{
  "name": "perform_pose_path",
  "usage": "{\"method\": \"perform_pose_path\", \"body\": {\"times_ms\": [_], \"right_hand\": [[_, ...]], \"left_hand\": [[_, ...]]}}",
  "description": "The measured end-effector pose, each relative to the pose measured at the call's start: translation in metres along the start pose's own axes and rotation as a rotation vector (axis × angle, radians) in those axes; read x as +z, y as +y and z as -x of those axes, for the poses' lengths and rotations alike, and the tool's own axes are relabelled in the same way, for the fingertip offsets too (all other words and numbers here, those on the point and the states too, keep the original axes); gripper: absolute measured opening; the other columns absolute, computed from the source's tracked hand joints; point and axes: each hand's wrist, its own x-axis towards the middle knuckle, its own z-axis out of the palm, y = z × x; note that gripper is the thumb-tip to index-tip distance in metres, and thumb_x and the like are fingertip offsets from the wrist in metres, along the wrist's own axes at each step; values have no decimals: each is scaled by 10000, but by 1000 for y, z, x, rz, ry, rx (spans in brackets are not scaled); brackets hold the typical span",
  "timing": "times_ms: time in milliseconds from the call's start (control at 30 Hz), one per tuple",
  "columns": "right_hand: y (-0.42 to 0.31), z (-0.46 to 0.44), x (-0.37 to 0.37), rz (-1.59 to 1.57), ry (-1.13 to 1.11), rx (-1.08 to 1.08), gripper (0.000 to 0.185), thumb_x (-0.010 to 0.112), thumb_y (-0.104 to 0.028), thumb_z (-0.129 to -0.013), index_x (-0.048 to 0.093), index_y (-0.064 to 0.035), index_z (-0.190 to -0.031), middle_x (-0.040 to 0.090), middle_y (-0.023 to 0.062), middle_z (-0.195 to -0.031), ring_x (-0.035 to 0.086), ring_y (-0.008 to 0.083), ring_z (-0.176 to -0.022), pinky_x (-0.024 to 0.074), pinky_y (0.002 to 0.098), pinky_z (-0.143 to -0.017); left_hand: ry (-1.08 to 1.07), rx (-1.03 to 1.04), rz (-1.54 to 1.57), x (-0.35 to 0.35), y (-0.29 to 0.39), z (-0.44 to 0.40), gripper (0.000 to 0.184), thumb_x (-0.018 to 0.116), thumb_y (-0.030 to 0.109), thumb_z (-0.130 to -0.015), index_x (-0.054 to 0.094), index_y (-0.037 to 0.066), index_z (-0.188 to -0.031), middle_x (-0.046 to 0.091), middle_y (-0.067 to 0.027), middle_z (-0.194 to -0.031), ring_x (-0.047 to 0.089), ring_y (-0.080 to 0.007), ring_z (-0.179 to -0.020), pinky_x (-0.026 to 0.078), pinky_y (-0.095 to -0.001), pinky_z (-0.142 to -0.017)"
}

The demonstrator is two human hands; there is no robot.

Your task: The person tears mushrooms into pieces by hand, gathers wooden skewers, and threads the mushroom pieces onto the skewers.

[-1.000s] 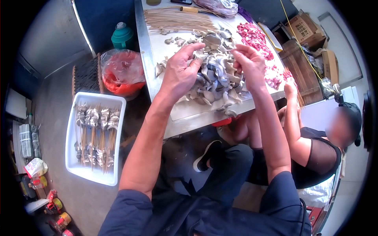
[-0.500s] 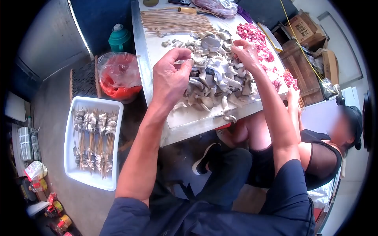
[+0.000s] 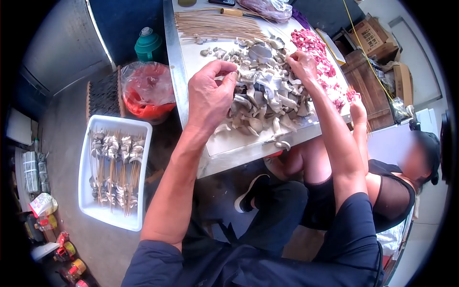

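A heap of grey-white oyster mushrooms (image 3: pixel 267 95) covers the middle of the white-topped table (image 3: pixel 229 165). My left hand (image 3: pixel 210 93) is over the heap's left side, thumb and fingers curled together; whatever they pinch is hidden. On the far right side of the heap, my right hand (image 3: pixel 305 68) has its fingertips closed at the mushrooms, and I cannot make out what is between them. Thin wooden skewers (image 3: pixel 215 26) lie in a bundle at the far end of the table. Pink raw meat pieces (image 3: pixel 315 52) are spread along the right side.
On the floor at left, a white tub (image 3: pixel 86 191) holds several mushroom skewers (image 3: pixel 114 148). Beside the table stand a red-lined bucket (image 3: pixel 146 93) and a green flask (image 3: pixel 148 45). A co-worker (image 3: pixel 392 186) sits at right, one hand near the meat. Cardboard boxes (image 3: pixel 370 38) stand behind.
My right hand has shifted slightly and its fingers have drawn together more. My left hand stays nearly in place. The co-worker's hand has moved a little at the meat.
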Motion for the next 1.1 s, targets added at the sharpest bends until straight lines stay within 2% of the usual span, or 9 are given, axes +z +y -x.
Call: {"method": "perform_pose_path", "body": {"times_ms": [300,500,567,600,633,733,800,867,1100], "right_hand": [[-23,-3,8,228,-31,-81,334,654,-307,-742,706,-35,-929,669,198,-1027,657,332,-928,514,431,-800],[-20,-9,9,230,11,-68,222,603,-205,-753,724,-53,-861,693,179,-806,682,330,-770,526,443,-745],[-16,-11,7,124,78,20,234,595,-218,-767,725,-55,-872,692,184,-824,680,338,-783,521,448,-748],[-15,-9,0,-12,62,58,214,630,-208,-778,725,-40,-871,703,151,-789,688,250,-731,537,380,-660],[-17,-8,-3,-10,63,57,214,630,-208,-778,725,-40,-871,703,151,-789,688,250,-731,537,380,-660],[-30,3,-22,-785,-8,314,146,693,-136,-817,693,-8,-887,662,48,-716,601,58,-622,428,174,-463],[-46,15,-36,-989,-99,321,128,668,-117,-843,673,-1,-895,647,47,-718,578,61,-593,414,179,-450],[-66,33,-46,-1197,-200,325,111,642,-99,-870,653,7,-902,633,45,-720,555,65,-564,400,183,-438],[-127,98,-49,-1485,-407,365,84,640,-78,-893,620,2,-911,609,30,-736,529,58,-521,387,183,-428]], "left_hand": [[1,-4,-15,1,3,2,123,618,42,-862,681,-14,-953,698,-97,-866,656,-149,-739,524,-265,-681],[-4,11,-40,1,2,1,119,619,40,-861,683,-14,-945,700,-100,-873,657,-150,-754,526,-267,-688],[12,21,-32,1,1,0,116,620,40,-862,678,-15,-946,699,-96,-866,657,-152,-750,528,-272,-688],[13,22,-30,0,1,0,116,620,40,-862,678,-15,-946,699,-96,-866,657,-152,-750,528,-272,-688],[12,5,-11,0,2,0,128,617,33,-858,672,-13,-964,690,-96,-885,657,-153,-776,528,-270,-685],[0,19,-21,1,8,0,188,626,22,-831,651,-7,-1015,659,-107,-957,651,-181,-868,528,-285,-722],[-9,49,-53,3,10,0,239,637,18,-810,636,-3,-1048,637,-118,-1010,644,-206,-935,527,-300,-763],[-61,340,-248,5,8,1,401,658,2,-805,578,44,-1196,549,-116,-1227,590,-210,-1062,496,-308,-840],[-36,416,-295,4,17,4,492,699,-19,-731,581,54,-1203,533,-117,-1245,564,-245,-1110,494,-316,-845]]}}
